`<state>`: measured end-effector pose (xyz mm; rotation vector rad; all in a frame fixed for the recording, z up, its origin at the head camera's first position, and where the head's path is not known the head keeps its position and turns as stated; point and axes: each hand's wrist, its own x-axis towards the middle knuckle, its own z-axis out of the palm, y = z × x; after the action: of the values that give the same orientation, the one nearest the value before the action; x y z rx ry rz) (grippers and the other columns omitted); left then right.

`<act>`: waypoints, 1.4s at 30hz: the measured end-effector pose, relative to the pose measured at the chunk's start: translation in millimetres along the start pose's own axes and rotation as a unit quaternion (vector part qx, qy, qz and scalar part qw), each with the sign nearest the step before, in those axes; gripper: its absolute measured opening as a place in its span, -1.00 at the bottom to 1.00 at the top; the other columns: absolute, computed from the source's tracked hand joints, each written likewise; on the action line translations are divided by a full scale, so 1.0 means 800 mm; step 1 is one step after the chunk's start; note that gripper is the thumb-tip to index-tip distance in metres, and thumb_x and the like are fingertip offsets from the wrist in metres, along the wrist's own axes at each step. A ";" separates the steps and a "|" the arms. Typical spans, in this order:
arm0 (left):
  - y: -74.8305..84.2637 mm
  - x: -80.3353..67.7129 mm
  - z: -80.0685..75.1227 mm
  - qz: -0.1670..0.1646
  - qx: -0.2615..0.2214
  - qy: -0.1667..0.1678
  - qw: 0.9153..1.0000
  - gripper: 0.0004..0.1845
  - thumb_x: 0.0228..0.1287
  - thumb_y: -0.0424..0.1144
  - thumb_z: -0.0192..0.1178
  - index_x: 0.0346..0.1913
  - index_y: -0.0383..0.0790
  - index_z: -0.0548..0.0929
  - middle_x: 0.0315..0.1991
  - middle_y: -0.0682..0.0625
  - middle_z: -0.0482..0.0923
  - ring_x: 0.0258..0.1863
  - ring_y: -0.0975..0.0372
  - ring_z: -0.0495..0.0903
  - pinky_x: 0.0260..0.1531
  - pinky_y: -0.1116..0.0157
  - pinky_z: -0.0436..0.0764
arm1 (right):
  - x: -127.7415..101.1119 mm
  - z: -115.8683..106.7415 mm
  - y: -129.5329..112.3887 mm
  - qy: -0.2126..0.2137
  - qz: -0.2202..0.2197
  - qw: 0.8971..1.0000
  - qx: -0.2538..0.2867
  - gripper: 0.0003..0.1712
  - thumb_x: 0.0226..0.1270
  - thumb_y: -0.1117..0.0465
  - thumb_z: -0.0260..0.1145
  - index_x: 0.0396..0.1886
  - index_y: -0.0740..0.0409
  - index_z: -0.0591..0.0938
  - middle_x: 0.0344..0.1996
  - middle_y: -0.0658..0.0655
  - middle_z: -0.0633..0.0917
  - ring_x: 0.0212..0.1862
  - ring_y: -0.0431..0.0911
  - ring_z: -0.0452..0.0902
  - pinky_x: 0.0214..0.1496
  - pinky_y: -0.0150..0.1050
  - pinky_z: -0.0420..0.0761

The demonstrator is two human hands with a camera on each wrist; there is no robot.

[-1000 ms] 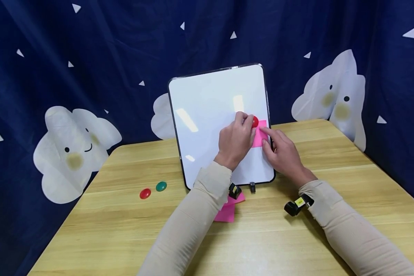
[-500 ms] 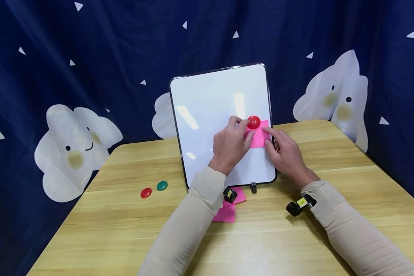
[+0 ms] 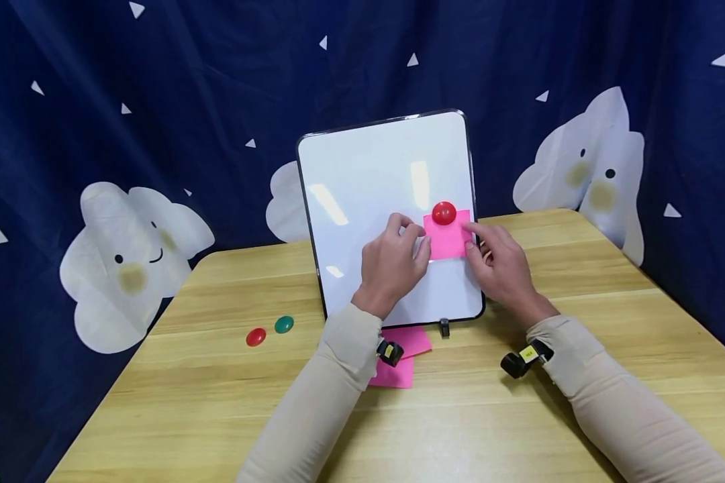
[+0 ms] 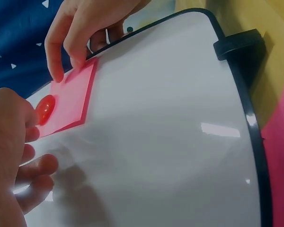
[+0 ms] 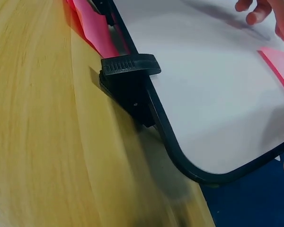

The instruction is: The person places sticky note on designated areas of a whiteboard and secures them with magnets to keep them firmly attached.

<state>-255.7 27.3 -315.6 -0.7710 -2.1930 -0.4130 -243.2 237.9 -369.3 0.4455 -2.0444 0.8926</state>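
Observation:
A white board (image 3: 362,181) stands upright on the wooden table (image 3: 217,416). A pink sticky note (image 3: 448,244) lies on its right side, pinned at the top by a red magnet (image 3: 444,213). My right hand (image 3: 500,268) presses fingertips (image 4: 61,56) on the note's (image 4: 71,101) right edge. My left hand (image 3: 391,265) hovers just left of the note, fingers loosely curled and holding nothing. In the left wrist view the magnet (image 4: 44,109) sits a little clear of the left hand (image 4: 7,142).
A red magnet (image 3: 256,337) and a green magnet (image 3: 284,325) lie on the table left of the board. Pink notes (image 3: 413,343) lie in front of the board's base. A black foot clip (image 5: 130,85) holds up the board. A dark blue curtain hangs behind.
My left hand has let go of the red magnet and drawn back down and left. The magnet stays on the note. My right hand has barely moved.

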 end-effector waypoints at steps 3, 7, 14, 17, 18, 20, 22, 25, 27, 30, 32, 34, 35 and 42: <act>0.000 -0.006 -0.002 0.005 -0.012 -0.009 1.000 -0.80 0.37 -0.12 0.18 -0.22 -0.13 0.75 -0.19 -0.02 0.58 -0.72 0.35 0.37 -0.72 0.44 0.34 | 0.001 -0.001 -0.003 0.023 0.010 1.000 0.007 -0.61 0.33 0.33 0.26 0.15 0.15 0.67 -0.28 0.27 0.55 -0.33 -0.03 0.51 -0.37 -0.33 0.45; 0.000 -0.015 -0.009 0.016 -0.015 -0.029 0.999 -0.81 0.37 -0.13 0.18 -0.26 -0.11 0.76 -0.34 0.05 0.57 -0.70 0.35 0.37 -0.73 0.44 0.33 | 0.001 -0.001 -0.006 0.048 0.022 0.999 0.003 -0.66 0.32 0.31 0.26 0.07 0.18 0.70 -0.21 0.30 0.49 -0.27 0.04 0.53 -0.33 -0.25 0.44; -0.007 -0.039 -0.020 0.006 -0.020 -0.090 0.996 -0.81 0.39 -0.13 0.19 -0.32 -0.06 0.76 -0.50 0.15 0.57 -0.62 0.36 0.44 -0.70 0.43 0.36 | 0.005 0.000 -0.010 0.055 0.024 0.998 -0.026 -0.67 0.29 0.30 0.25 0.02 0.31 0.65 -0.25 0.28 0.49 -0.34 0.05 0.40 -0.29 -0.21 0.37; -0.010 -0.046 -0.023 0.000 -0.026 -0.108 0.994 -0.80 0.40 -0.12 0.18 -0.33 -0.05 0.76 -0.51 0.17 0.57 -0.59 0.36 0.46 -0.69 0.42 0.38 | 0.005 0.000 -0.014 0.036 0.004 0.999 -0.037 -0.66 0.29 0.30 0.25 0.04 0.30 0.63 -0.31 0.23 0.50 -0.38 0.01 0.40 -0.34 -0.21 0.38; -0.011 -0.048 -0.024 0.001 -0.030 -0.111 0.993 -0.80 0.40 -0.13 0.18 -0.33 -0.05 0.76 -0.51 0.17 0.58 -0.59 0.36 0.47 -0.68 0.42 0.38 | 0.005 0.000 -0.015 0.032 -0.007 0.999 -0.041 -0.66 0.29 0.30 0.24 0.04 0.31 0.63 -0.33 0.22 0.50 -0.39 -0.01 0.40 -0.36 -0.21 0.38; -0.012 -0.051 -0.024 0.006 -0.038 -0.117 0.992 -0.79 0.40 -0.13 0.17 -0.34 -0.05 0.76 -0.52 0.17 0.57 -0.58 0.36 0.46 -0.69 0.42 0.37 | 0.004 0.001 -0.019 0.029 -0.032 0.998 -0.044 -0.68 0.28 0.30 0.23 0.00 0.31 0.64 -0.38 0.20 0.50 -0.42 -0.03 0.40 -0.41 -0.21 0.38; -0.013 -0.055 -0.025 0.011 -0.046 -0.117 0.992 -0.80 0.39 -0.13 0.18 -0.34 -0.04 0.75 -0.52 0.18 0.57 -0.58 0.37 0.46 -0.68 0.43 0.37 | 0.002 0.003 -0.022 0.028 -0.057 0.997 -0.042 -0.71 0.26 0.31 0.21 -0.05 0.32 0.64 -0.43 0.16 0.49 -0.43 -0.06 0.38 -0.44 -0.23 0.36; -0.015 -0.061 -0.027 0.015 -0.053 -0.110 0.992 -0.80 0.39 -0.11 0.18 -0.35 -0.02 0.74 -0.54 0.21 0.55 -0.58 0.40 0.43 -0.67 0.44 0.36 | 0.000 0.008 -0.026 0.018 -0.087 0.996 -0.024 -0.75 0.25 0.33 0.18 -0.13 0.31 0.66 -0.46 0.13 0.51 -0.43 -0.09 0.37 -0.43 -0.29 0.32; -0.017 -0.065 -0.028 0.016 -0.056 -0.104 0.993 -0.80 0.39 -0.11 0.18 -0.37 0.00 0.74 -0.55 0.23 0.53 -0.58 0.41 0.42 -0.66 0.45 0.36 | 0.000 0.012 -0.029 0.006 -0.102 0.995 -0.007 -0.77 0.24 0.35 0.17 -0.17 0.29 0.67 -0.46 0.12 0.56 -0.43 -0.10 0.38 -0.41 -0.33 0.32; -0.019 -0.070 -0.028 0.019 -0.060 -0.102 0.993 -0.80 0.40 -0.11 0.16 -0.37 0.01 0.74 -0.56 0.25 0.51 -0.58 0.43 0.41 -0.65 0.45 0.36 | -0.002 0.015 -0.034 -0.016 -0.115 0.993 0.012 -0.78 0.23 0.38 0.17 -0.21 0.27 0.70 -0.43 0.11 0.64 -0.44 -0.11 0.41 -0.39 -0.35 0.36; -0.021 -0.072 -0.027 0.024 -0.063 -0.103 0.992 -0.79 0.40 -0.12 0.15 -0.36 0.01 0.74 -0.55 0.25 0.51 -0.58 0.44 0.41 -0.65 0.46 0.36 | -0.003 0.016 -0.039 -0.028 -0.122 0.992 0.019 -0.80 0.21 0.40 0.19 -0.23 0.26 0.71 -0.44 0.09 0.66 -0.47 -0.13 0.42 -0.42 -0.34 0.39; -0.025 -0.074 -0.027 0.032 -0.073 -0.100 0.992 -0.79 0.42 -0.12 0.15 -0.35 0.00 0.74 -0.55 0.25 0.51 -0.58 0.44 0.40 -0.64 0.46 0.36 | -0.003 0.016 -0.045 -0.046 -0.126 0.991 0.027 -0.81 0.22 0.40 0.21 -0.25 0.25 0.72 -0.46 0.07 0.67 -0.49 -0.14 0.42 -0.45 -0.33 0.41; -0.028 -0.075 -0.027 0.037 -0.080 -0.097 0.991 -0.80 0.42 -0.13 0.16 -0.34 -0.01 0.75 -0.55 0.24 0.50 -0.58 0.44 0.40 -0.63 0.46 0.36 | -0.004 0.017 -0.048 -0.058 -0.128 0.990 0.029 -0.81 0.22 0.40 0.21 -0.25 0.25 0.72 -0.48 0.05 0.66 -0.50 -0.16 0.41 -0.46 -0.33 0.41; -0.047 -0.077 -0.032 0.090 -0.140 -0.063 0.984 -0.84 0.39 -0.22 0.21 -0.32 -0.15 0.75 -0.60 0.17 0.44 -0.59 0.38 0.36 -0.58 0.44 0.37 | -0.007 0.020 -0.065 -0.152 -0.136 0.978 0.040 -0.84 0.23 0.38 0.27 -0.25 0.22 0.73 -0.53 -0.04 0.57 -0.50 -0.23 0.37 -0.45 -0.32 0.45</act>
<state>-233.4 -38.6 -346.7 -1.1669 -2.1835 -0.6039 -218.6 190.8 -357.8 0.9304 -2.1546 0.7768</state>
